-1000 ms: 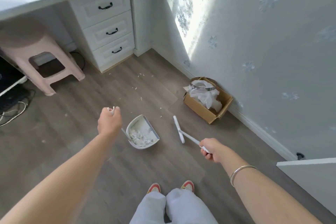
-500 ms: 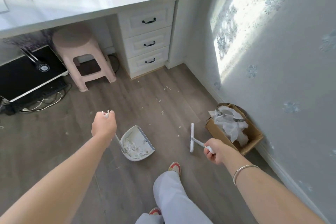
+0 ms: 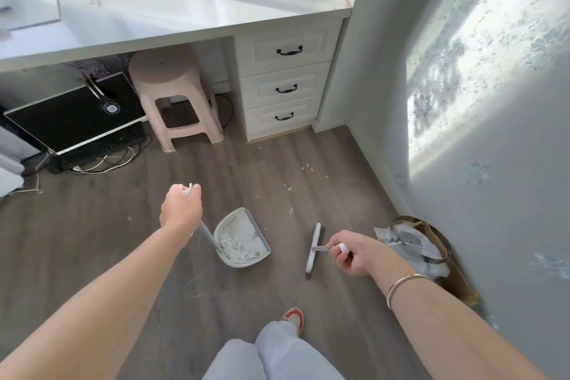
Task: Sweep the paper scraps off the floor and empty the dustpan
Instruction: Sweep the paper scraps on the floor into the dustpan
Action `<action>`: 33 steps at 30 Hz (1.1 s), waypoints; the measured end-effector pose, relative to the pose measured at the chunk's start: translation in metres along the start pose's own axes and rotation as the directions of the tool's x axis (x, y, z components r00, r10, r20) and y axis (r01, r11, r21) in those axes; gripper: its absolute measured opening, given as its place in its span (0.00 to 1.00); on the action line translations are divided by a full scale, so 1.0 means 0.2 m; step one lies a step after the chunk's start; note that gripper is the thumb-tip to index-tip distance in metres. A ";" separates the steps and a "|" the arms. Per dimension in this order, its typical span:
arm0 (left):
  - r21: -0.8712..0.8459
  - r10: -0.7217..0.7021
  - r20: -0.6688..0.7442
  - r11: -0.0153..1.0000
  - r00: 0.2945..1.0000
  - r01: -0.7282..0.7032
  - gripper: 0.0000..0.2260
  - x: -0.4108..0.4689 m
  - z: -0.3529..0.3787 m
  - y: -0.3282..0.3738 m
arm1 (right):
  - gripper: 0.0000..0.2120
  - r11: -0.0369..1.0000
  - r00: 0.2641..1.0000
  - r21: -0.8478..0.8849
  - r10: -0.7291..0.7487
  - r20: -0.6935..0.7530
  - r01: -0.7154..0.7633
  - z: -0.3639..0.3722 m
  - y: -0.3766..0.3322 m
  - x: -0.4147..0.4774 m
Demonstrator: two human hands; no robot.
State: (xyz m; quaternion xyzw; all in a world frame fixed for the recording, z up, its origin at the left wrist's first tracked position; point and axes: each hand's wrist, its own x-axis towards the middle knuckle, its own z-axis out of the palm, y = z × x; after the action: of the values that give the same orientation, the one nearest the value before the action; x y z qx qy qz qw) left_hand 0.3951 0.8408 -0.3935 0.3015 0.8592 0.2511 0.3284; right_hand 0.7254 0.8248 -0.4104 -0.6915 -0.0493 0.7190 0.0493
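Floor: grey wood-plank floor, running from the person's feet up to the drawers
Bench: long white bench with three drawers at its right end, along the far wall; a pale pink plastic stool is tucked under it
Bin: brown cardboard box holding a bin with a white bag liner, against the right-hand wall, just beyond the right forearm
Dustpan: white plastic long-handled dustpan, low over the floor between the two hands; its grey-edged mouth faces right, toward the broom; a heap of white paper scraps lies inside
Broom: white flat-headed broom with dark bristles, just right of the pan; its long axis runs away from the person, roughly parallel to the pan's lip
Left hand: left hand is fisted round the top of the pan's handle
Right hand: right hand is curled round the broom's white grip
Loose scraps: small white loose scraps lie ahead of both tools, toward the drawers
What it turns on: the loose scraps are forward of the broom and the right hand is nearer them; the box sits right of that hand, so I reckon the pan must cross over to be emptied
Hard to tell: whether pan or bristles touch the floor; the box is partly hidden by the forearm
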 end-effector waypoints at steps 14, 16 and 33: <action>-0.090 -0.013 -0.004 0.996 1.000 0.013 0.12 0.34 0.01 0.24 | 0.10 0.988 0.998 0.151 -0.036 0.051 0.028 0.14 -0.45 0.06; -0.075 -0.003 0.013 0.997 1.000 0.004 0.12 0.45 0.01 0.30 | 0.11 0.982 0.998 0.183 -0.048 0.037 0.040 0.19 -0.54 0.07; -0.030 -0.022 0.006 0.999 1.000 0.022 0.14 1.09 -0.18 0.51 | 0.12 0.968 0.997 0.246 -0.067 0.044 0.054 0.62 -1.16 0.09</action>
State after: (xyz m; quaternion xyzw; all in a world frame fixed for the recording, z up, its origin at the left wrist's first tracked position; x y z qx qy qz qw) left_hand 0.2743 1.0516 -0.3956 0.2879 0.8577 0.2594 0.3379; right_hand 0.6016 1.0572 -0.3918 -0.6595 0.0174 0.7354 0.1548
